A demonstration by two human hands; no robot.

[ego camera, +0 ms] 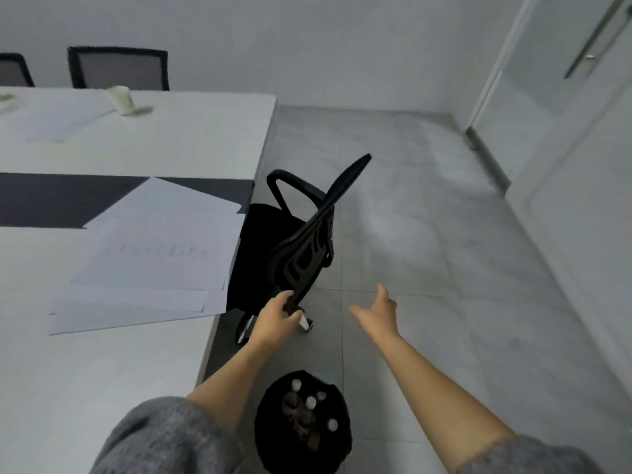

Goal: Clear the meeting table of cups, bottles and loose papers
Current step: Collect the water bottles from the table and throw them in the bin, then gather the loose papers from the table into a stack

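Three chairs [301, 241], one cup [121, 100], one bin [270, 439]. Four white bottle caps [310, 401] inside it. Overlapping papers [154, 254], at least three sheets.

Black office chair [305, 249] on grey tiles [431, 213] — glass door [561, 73] beyond.

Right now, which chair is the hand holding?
The black chair at the short end of the table, closest to the person: the left hand grips its backrest. The two grey-backed chairs across the table stand untouched.
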